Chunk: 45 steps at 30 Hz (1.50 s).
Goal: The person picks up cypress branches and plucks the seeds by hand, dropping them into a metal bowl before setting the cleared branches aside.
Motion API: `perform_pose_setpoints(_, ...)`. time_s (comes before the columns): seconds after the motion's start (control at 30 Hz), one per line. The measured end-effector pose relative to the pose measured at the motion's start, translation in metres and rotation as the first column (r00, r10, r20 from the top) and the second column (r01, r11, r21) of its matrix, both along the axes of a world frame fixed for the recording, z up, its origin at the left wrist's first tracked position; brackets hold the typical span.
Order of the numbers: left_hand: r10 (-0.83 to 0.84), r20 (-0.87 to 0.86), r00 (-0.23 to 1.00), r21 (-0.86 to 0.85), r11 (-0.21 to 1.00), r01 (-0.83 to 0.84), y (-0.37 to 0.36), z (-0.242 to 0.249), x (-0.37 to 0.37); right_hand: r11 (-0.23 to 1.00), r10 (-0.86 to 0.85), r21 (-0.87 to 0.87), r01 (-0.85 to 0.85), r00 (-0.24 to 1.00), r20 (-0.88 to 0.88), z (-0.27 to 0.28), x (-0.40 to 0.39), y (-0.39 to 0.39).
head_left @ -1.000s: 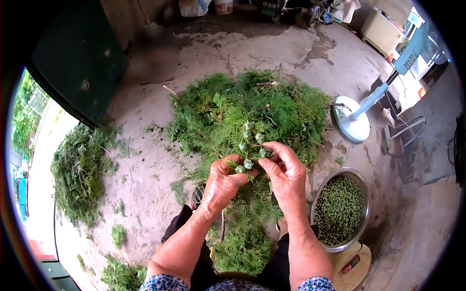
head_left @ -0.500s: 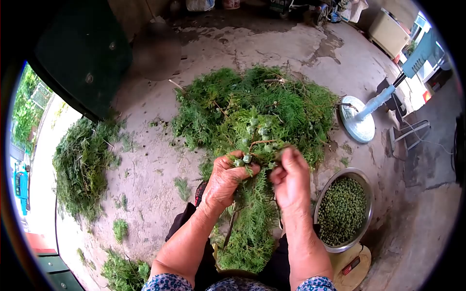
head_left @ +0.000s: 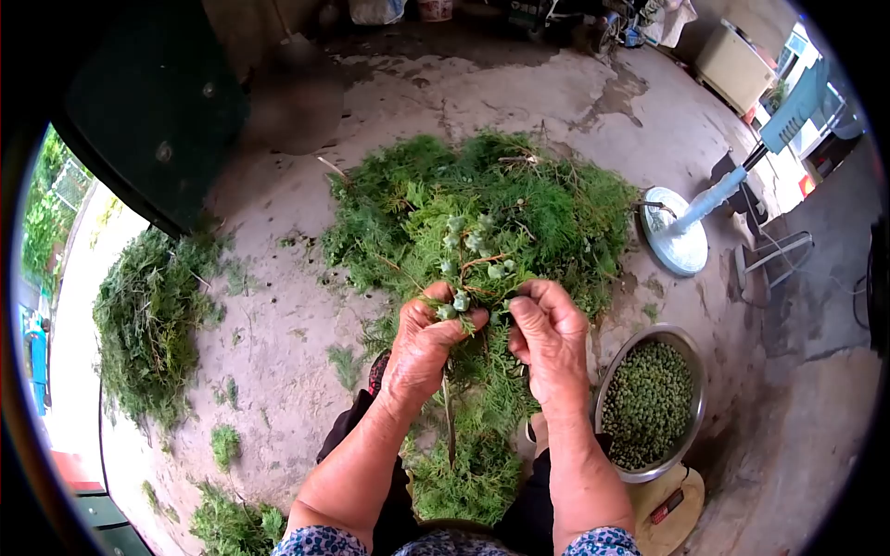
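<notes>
Two hands meet over a green sprig (head_left: 468, 278) held above the big pile of cuttings (head_left: 482, 208) on the concrete floor (head_left: 287, 306). The left hand (head_left: 426, 347) is clenched around the sprig's stem, thumb and forefinger pinching it just below a cluster of small pale green cones (head_left: 464, 246). The right hand (head_left: 547, 338), just beside the left, has its fingers curled and its fingertips closed on the sprig's right side, near one of the cones. The sprig's lower foliage hangs down between the wrists toward the person's lap.

Right of the right hand, well below the pile, stands a metal bowl (head_left: 691, 371) filled with picked green cones, resting on a pale stool top (head_left: 672, 505). Beyond the bowl, at the pile's right edge, sits the round base of a standing fan (head_left: 675, 243). Far left of the pile lies a second, smaller heap of cuttings (head_left: 148, 320), next to a dark green door (head_left: 139, 102).
</notes>
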<state>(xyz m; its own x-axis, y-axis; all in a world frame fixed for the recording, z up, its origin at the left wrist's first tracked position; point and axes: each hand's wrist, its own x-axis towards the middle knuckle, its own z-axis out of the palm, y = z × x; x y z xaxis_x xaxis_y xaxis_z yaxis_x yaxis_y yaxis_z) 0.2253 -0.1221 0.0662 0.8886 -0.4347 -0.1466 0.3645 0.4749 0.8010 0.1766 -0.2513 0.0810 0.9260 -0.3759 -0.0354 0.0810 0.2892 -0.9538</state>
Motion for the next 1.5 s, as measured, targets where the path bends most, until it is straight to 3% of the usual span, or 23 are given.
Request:
perform_pose_setpoints(0.07,-0.006,0.006,1.000,-0.007,1.000,0.006,-0.002,0.000,-0.001,0.989,0.000,-0.151,-0.001,1.000,-0.006,-0.008,0.000,0.000)
perform_pose_setpoints(0.17,-0.020,-0.047,0.999,-0.041,0.999,0.018,-0.002,0.002,-0.001,0.986,0.069,0.158,-0.051,0.992,-0.109,0.002,-0.004,-0.003)
perform_pose_setpoints(0.2,-0.026,-0.074,0.997,-0.057,0.998,0.022,-0.002,0.002,-0.001,0.913,0.087,0.404,-0.053,0.994,-0.067,-0.004,-0.004,-0.012)
perform_pose_setpoints(0.23,-0.031,-0.066,0.997,-0.057,0.998,0.027,-0.002,0.001,0.000,0.842,0.073,0.536,-0.059,0.997,-0.005,-0.006,-0.002,-0.018)
perform_pose_setpoints(0.33,-0.028,-0.079,0.996,-0.050,0.998,0.025,-0.004,0.002,0.002,0.849,0.037,0.526,-0.051,0.999,0.037,0.006,-0.002,-0.022)
perform_pose_setpoints(0.47,0.014,-0.073,0.997,-0.041,0.999,-0.017,-0.012,0.000,0.002,0.969,0.130,0.224,-0.105,0.986,-0.102,-0.004,-0.007,-0.020)
perform_pose_setpoints(0.7,-0.050,-0.020,0.999,-0.070,0.996,0.048,-0.019,-0.007,-0.001,0.998,0.059,0.015,-0.058,0.986,-0.155,-0.005,-0.009,-0.013)
perform_pose_setpoints(0.83,-0.129,-0.079,0.988,-0.092,0.988,0.122,-0.020,0.000,0.001,0.920,0.231,0.358,-0.160,0.958,-0.168,-0.003,-0.013,-0.024)
perform_pose_setpoints(0.87,-0.142,-0.089,0.986,-0.097,0.986,0.134,-0.020,0.001,0.001,0.893,0.210,0.433,-0.127,0.966,-0.149,-0.004,-0.014,-0.021)
perform_pose_setpoints(0.97,-0.105,-0.099,0.989,-0.079,0.992,0.098,-0.021,0.001,-0.001,0.865,0.240,0.478,-0.156,0.963,-0.121,-0.005,-0.016,-0.023)
perform_pose_setpoints(1.07,-0.097,-0.085,0.992,-0.108,0.990,0.087,-0.022,-0.001,0.000,0.987,0.157,0.048,-0.150,0.964,-0.215,0.004,-0.017,-0.020)
perform_pose_setpoints(1.2,-0.065,-0.057,0.996,-0.088,0.994,0.060,-0.024,-0.009,-0.001,0.975,0.148,-0.156,-0.157,0.986,-0.071,-0.008,-0.011,-0.017)
perform_pose_setpoints(1.27,-0.094,-0.118,0.989,-0.105,0.991,0.081,-0.022,-0.003,0.001,0.960,0.220,0.203,-0.194,0.969,-0.113,-0.008,-0.014,-0.022)
perform_pose_setpoints(1.33,-0.071,-0.150,0.986,-0.102,0.993,0.056,-0.022,-0.002,0.003,0.830,0.258,0.527,-0.182,0.963,-0.074,-0.009,-0.015,-0.027)
perform_pose_setpoints(1.5,-0.012,-0.148,0.989,0.028,0.999,0.017,-0.025,0.000,0.001,0.837,0.103,0.522,-0.164,0.984,0.143,-0.013,-0.007,-0.045)
